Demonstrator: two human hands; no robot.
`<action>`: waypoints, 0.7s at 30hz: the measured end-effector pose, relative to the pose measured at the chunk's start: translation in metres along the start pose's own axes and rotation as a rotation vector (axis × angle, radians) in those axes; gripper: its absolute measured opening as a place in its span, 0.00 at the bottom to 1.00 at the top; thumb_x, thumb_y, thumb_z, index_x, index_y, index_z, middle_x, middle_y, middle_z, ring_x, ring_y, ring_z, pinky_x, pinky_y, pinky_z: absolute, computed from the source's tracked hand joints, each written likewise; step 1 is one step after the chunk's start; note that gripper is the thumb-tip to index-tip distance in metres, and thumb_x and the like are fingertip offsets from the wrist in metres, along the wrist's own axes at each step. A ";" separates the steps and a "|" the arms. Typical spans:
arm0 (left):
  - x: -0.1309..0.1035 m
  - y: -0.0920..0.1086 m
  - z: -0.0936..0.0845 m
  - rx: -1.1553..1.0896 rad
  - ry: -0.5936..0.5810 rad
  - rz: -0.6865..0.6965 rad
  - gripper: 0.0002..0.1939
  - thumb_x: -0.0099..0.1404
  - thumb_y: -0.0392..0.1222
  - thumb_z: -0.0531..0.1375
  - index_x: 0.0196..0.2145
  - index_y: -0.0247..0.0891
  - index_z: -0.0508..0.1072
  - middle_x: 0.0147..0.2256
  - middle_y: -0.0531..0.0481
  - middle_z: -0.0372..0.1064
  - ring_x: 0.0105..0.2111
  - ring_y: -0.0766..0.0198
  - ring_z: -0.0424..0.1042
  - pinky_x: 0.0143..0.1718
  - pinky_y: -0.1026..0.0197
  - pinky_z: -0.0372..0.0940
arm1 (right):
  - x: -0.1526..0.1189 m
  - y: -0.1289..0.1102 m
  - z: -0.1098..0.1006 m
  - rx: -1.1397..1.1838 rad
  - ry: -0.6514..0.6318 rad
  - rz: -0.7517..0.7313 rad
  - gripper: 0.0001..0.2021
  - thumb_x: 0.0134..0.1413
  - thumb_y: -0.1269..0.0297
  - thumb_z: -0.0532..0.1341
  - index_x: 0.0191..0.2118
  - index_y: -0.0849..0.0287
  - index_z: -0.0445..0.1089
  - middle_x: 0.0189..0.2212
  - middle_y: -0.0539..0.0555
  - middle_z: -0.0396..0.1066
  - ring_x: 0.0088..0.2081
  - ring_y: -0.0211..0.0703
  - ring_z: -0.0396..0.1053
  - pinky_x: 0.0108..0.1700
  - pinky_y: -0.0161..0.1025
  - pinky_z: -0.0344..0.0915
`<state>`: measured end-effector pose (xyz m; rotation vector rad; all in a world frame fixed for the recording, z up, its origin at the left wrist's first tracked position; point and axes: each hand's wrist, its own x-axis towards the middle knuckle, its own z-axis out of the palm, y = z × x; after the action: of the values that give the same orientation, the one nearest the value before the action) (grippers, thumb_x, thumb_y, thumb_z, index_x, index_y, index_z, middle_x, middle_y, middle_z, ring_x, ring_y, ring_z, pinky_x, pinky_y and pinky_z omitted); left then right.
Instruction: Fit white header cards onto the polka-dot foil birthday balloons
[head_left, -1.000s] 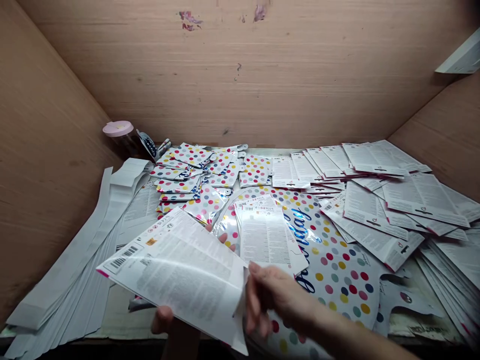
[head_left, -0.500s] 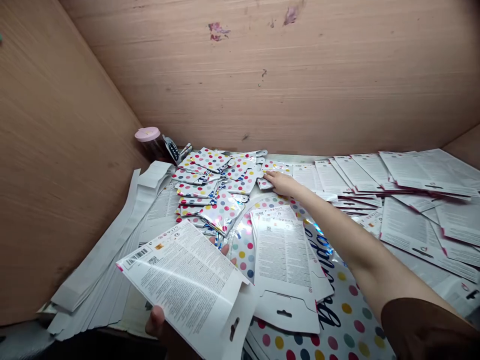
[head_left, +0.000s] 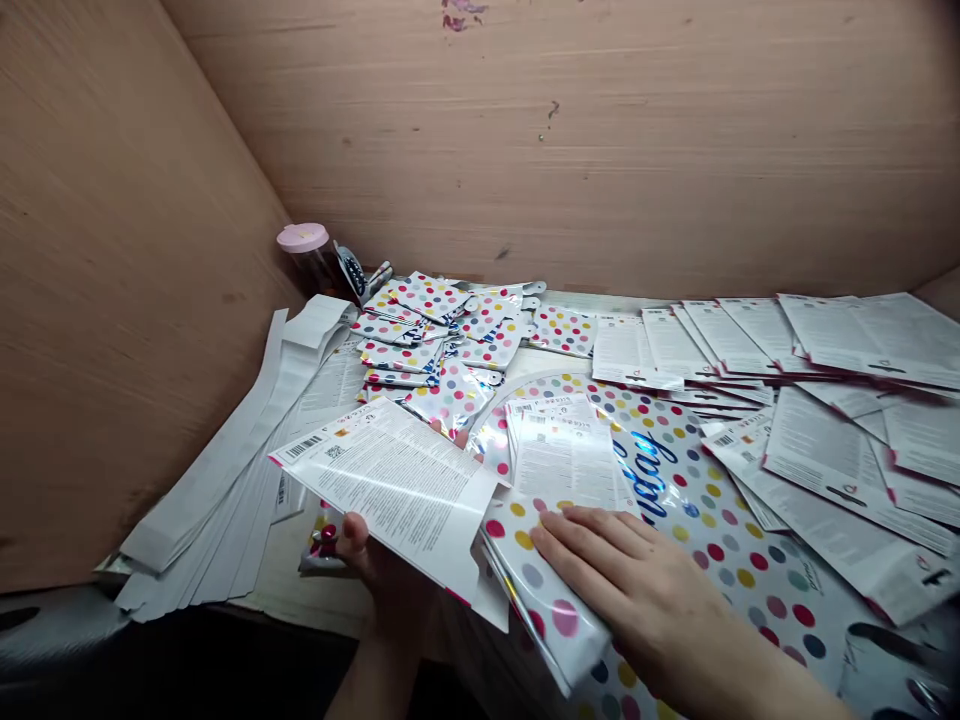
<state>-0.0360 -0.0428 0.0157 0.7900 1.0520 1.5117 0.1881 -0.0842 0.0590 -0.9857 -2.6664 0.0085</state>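
Note:
My left hand (head_left: 360, 550) grips a white printed card sleeve (head_left: 397, 490), thumb at its near edge and fingertips at the far edge. The sleeve is tilted, and its right end gapes a little. Against that end lies a folded polka-dot foil balloon (head_left: 536, 585). My right hand (head_left: 637, 590) has its fingers over the top of this balloon; the thumb is hidden. Beneath and to the right spreads a large flat polka-dot foil balloon (head_left: 750, 560) with blue lettering. A small stack of printed sleeves (head_left: 562, 450) rests on it, partly covered by the folded balloon.
Folded polka-dot balloons (head_left: 435, 300) are piled at the back. Many printed sleeves (head_left: 817, 450) overlap on the right. White paper strips (head_left: 217, 470) fan out at the left. A pink-lidded jar (head_left: 303, 240) stands in the back left corner, between wooden walls (head_left: 525, 150).
My right hand has come back from the rear pile and now has a folded balloon at the sleeve's right end. The left hand still holds the sleeve. The view has shifted slightly.

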 end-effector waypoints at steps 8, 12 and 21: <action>-0.020 0.004 0.022 -0.221 -0.038 -0.099 0.45 0.50 0.77 0.50 0.58 0.48 0.67 0.55 0.49 0.70 0.63 0.38 0.53 0.60 0.41 0.58 | 0.006 -0.033 0.029 -0.241 -0.013 0.280 0.25 0.48 0.78 0.52 0.54 0.73 0.68 0.43 0.66 0.74 0.40 0.56 0.70 0.34 0.47 0.66; -0.026 0.002 0.027 -0.331 -0.099 -0.095 0.46 0.50 0.76 0.52 0.59 0.45 0.66 0.58 0.46 0.66 0.65 0.36 0.50 0.61 0.38 0.55 | 0.006 -0.035 0.027 -0.229 -0.004 0.355 0.25 0.46 0.78 0.53 0.53 0.71 0.70 0.42 0.64 0.75 0.36 0.52 0.70 0.30 0.44 0.66; -0.025 -0.010 0.032 -0.155 -0.124 -0.138 0.46 0.56 0.78 0.40 0.61 0.49 0.63 0.54 0.45 0.70 0.60 0.38 0.60 0.57 0.37 0.61 | -0.007 -0.060 0.022 0.354 0.143 0.370 0.32 0.53 0.72 0.56 0.65 0.66 0.55 0.59 0.67 0.63 0.57 0.57 0.65 0.55 0.50 0.68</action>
<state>0.0011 -0.0606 0.0205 0.6795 0.8689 1.3901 0.1489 -0.1328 0.0429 -1.2799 -2.2146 0.4532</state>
